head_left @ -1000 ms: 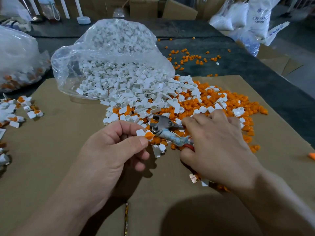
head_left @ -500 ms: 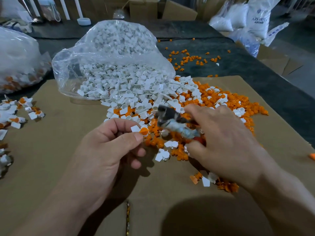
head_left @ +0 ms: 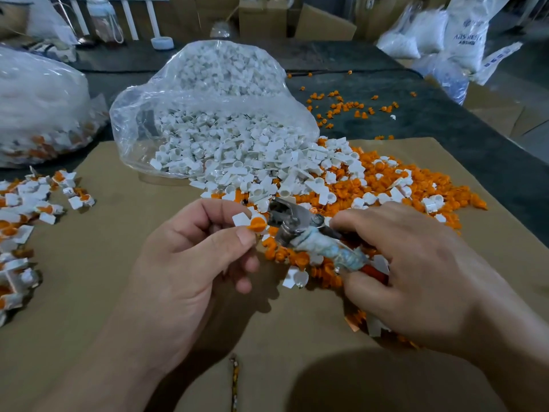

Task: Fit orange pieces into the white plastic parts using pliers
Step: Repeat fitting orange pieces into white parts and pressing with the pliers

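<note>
Bare cardboard (head_left: 98,278) lies open in the lower left of the frame, between the left hand (head_left: 193,263) and the fitted parts (head_left: 26,209) heaped at the left edge, and again at bottom centre between the forearms. Across the middle, the bag (head_left: 214,108) and its spill of white parts (head_left: 267,171) and orange pieces (head_left: 416,188) bar the way. A second bag (head_left: 38,108) fills the upper left. The left hand pinching a part (head_left: 243,219) and the right hand (head_left: 416,263) gripping pliers (head_left: 297,227) crowd the centre.

Counter (head_left: 445,126) w/ cardboard sheet (head_left: 98,263).
On sheet: clear bag (head_left: 208,93) spilling white parts (head_left: 297,165), orange pieces (head_left: 416,188) R, fitted units (head_left: 23,209) L; stray orange bits (head_left: 344,107) on bare counter.
</note>
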Demonstrator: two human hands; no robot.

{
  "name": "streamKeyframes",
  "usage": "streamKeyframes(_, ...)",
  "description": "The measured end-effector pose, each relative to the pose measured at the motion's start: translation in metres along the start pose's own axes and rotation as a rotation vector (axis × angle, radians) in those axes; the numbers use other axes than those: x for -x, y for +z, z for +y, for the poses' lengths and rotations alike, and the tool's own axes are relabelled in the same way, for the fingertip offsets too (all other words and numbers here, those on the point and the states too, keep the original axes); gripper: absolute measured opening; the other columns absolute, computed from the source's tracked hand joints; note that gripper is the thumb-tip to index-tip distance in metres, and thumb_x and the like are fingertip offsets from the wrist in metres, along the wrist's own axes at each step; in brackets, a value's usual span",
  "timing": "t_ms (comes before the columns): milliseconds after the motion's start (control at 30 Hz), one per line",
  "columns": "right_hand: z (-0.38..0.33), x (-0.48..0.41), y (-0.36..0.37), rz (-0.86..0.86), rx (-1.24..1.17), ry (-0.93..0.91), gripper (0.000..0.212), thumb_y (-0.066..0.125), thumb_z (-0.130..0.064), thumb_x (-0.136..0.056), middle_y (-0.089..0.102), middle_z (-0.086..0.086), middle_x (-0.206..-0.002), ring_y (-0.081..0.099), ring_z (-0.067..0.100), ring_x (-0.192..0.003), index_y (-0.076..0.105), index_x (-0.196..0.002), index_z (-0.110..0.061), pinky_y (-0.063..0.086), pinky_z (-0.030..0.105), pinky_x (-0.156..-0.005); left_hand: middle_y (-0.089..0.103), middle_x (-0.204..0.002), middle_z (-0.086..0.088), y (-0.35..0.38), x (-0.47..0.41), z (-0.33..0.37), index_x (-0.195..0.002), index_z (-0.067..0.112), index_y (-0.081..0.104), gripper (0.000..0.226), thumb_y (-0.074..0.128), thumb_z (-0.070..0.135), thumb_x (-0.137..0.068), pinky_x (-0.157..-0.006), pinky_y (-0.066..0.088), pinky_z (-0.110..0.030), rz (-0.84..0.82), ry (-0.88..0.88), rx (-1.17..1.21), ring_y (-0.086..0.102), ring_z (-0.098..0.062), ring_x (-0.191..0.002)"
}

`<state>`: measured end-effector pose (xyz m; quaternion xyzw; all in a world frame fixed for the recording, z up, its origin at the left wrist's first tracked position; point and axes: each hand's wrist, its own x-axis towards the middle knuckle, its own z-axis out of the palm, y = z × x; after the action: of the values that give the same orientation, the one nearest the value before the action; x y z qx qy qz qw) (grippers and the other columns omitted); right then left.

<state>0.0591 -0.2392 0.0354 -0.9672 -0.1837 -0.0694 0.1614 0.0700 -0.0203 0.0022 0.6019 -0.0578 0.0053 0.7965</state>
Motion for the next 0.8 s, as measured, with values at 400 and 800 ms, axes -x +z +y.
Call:
streamKeyframes(400, 0.0001, 0.0013, -0.0016, -0.106, -0.048, -0.068, 0.045, 0.035, -0.052, -0.074, 0.053, -0.023, -0.097, 0.047, 0.009, -0.096, 0.050, -0.115, -0.043, 0.043, 0.029, -0.077, 0.059, -0.058, 0.000, -0.0063, -0.0019, -0.0032, -0.082, 0.022, 0.074, 0.018, 0.073, 0.030, -0.066, -0.046, 0.049, -0.021, -0.014, 0.094, -0.156, 0.059, -0.012, -0.051)
streamKeyframes(800, 0.0000, 0.0037, -0.0012, -0.062, -0.085, -0.093, 0.044, 0.040, -0.046, -0.077, 0.057, -0.021, -0.099, 0.050, 0.007, -0.094, 0.053, -0.118, -0.037, 0.045, 0.028, -0.080, 0.061, -0.059, -0.001, -0.0084, -0.0041, -0.0022, -0.078, 0.024, 0.074, 0.015, 0.068, 0.011, -0.076, -0.044, 0.047, -0.018, -0.030, 0.104, -0.182, 0.059, -0.009, -0.052)
